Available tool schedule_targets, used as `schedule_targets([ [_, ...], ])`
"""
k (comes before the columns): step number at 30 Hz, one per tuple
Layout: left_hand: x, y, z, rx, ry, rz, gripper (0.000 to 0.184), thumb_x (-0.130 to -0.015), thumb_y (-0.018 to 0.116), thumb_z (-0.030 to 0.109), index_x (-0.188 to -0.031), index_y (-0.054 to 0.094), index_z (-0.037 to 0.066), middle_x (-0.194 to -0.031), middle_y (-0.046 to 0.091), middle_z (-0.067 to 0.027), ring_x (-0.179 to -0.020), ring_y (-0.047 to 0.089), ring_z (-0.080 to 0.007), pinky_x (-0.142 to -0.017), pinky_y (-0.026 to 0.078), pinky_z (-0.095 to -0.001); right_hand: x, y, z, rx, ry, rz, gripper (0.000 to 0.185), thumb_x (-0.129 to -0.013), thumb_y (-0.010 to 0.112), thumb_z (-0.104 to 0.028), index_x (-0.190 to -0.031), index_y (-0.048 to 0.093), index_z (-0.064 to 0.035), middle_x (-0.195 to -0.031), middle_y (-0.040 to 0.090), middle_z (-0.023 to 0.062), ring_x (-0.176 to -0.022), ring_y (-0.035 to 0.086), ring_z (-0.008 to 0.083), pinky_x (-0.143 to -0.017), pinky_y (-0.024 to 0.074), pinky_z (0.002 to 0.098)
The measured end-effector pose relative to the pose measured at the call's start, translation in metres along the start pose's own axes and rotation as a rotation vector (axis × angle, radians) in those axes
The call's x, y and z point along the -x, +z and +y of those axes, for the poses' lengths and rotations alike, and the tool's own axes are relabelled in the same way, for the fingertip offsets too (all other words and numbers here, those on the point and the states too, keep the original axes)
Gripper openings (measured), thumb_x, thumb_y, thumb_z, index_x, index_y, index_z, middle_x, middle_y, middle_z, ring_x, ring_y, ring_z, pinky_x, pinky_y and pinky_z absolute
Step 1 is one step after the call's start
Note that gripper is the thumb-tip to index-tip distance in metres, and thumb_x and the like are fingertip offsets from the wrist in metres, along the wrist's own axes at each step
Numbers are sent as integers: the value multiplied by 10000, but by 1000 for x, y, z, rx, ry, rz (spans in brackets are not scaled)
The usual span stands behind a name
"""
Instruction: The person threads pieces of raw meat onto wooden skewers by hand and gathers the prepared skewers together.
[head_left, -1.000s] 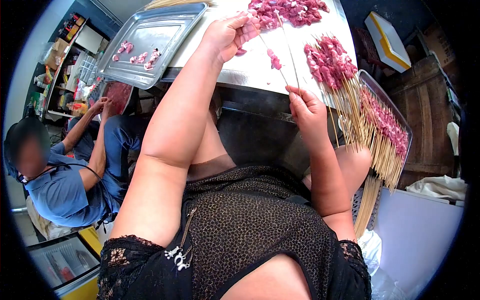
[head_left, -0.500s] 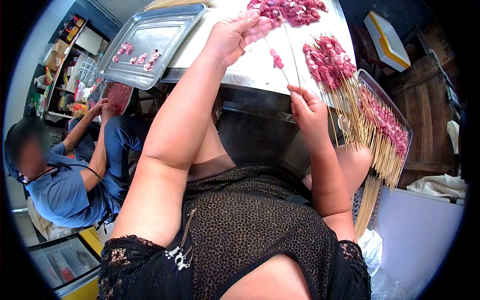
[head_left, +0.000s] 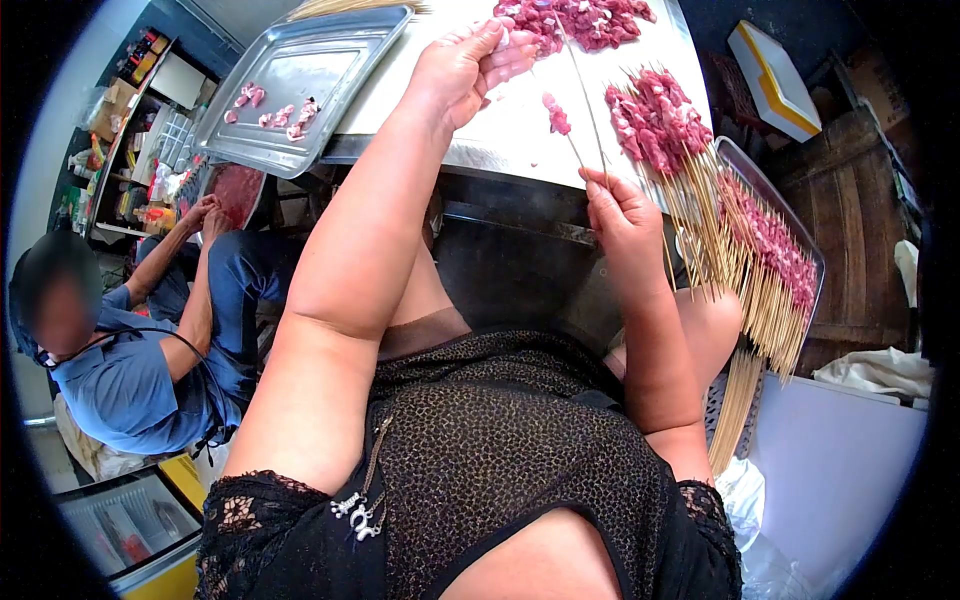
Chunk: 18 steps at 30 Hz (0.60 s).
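Note:
My right hand (head_left: 622,208) is closed around the lower ends of two thin bamboo skewers at the table's front edge. One skewer carries a few small meat pieces (head_left: 557,115) near its upper end; the other skewer (head_left: 585,95) looks bare along its visible length. Above and to the left, my left hand (head_left: 468,70) is palm up, its thumb pressed to the fingers on what looks like a small pale piece of meat (head_left: 503,39). A pile of raw meat chunks (head_left: 595,24) lies just beyond my left hand. Loaded meat skewers (head_left: 658,125) are stacked right of my right hand.
A metal tray (head_left: 310,85) with several meat scraps sits on the white table (head_left: 490,150) at left. More skewers fill a tray (head_left: 818,250) at right. A co-worker in a blue shirt (head_left: 125,385) sits at left, hands by a container of red meat (head_left: 238,195).
The skewers in my right hand have shifted slightly right and down, and the meat-bearing tip has moved away from my left hand. The left hand's fingers have straightened somewhat.

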<state>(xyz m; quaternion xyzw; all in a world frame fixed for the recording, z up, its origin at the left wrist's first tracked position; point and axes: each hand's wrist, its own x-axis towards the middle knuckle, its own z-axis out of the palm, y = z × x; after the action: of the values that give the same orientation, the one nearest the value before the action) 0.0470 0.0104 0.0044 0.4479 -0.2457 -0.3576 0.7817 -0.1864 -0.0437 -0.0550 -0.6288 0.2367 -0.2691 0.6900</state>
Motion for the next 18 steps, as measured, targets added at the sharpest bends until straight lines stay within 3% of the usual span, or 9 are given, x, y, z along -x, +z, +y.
schedule_targets([
  [2,1,-1,1,-57,-23,-4,264,-938,445,141,-1122,496,-43,-998,622,-175,-895,641,-240,-791,551,-320,0,-2,-1,35,-19,-8,214,-884,545,-101,-1053,626,1,-637,476,-70,-537,403,8,-490,338,162],
  [3,1,-2,1,-57,-23,-3,264,-938,445,141,-1122,496,-43,-998,622,-175,-895,641,-240,-791,551,-320,1,-3,-3,88,-36,9,206,-880,549,-101,-1041,635,-5,-642,489,-66,-540,415,14,-497,353,169],
  [5,2,-2,2,-111,-30,3,191,-915,508,162,-976,587,-1,-936,657,-144,-807,666,-205,-750,551,-293,1,-4,-6,141,-52,26,199,-877,554,-102,-1029,644,-12,-647,502,-61,-543,427,20,-503,367,175],
  [7,4,-2,4,-193,-43,11,213,-917,506,167,-1017,576,-7,-941,651,-141,-822,659,-198,-732,553,-279,2,-4,-7,263,-85,40,206,-890,538,-99,-1041,627,10,-646,442,-76,-547,353,9,-488,272,164],
  [11,6,-6,5,-300,-81,-22,240,-912,520,200,-1021,581,-5,-935,648,-134,-808,651,-173,-669,553,-255,1,-7,-5,315,-126,41,206,-890,539,-95,-1045,629,6,-651,446,-78,-557,359,6,-493,275,159],
  [15,9,-6,7,-174,-109,-101,243,-916,512,209,-1020,578,0,-935,648,-139,-791,648,-176,-674,547,-268,-1,-7,0,242,-124,13,200,-888,543,-83,-1043,626,13,-658,453,-76,-555,362,3,-493,277,155],
  [18,9,-6,4,-15,-147,-142,245,-937,465,210,-1008,562,-4,-907,642,-135,-818,639,-204,-748,536,-310,-5,-8,5,249,-145,16,191,-877,561,-94,-1025,637,1,-654,476,-67,-564,383,11,-505,311,165],
])
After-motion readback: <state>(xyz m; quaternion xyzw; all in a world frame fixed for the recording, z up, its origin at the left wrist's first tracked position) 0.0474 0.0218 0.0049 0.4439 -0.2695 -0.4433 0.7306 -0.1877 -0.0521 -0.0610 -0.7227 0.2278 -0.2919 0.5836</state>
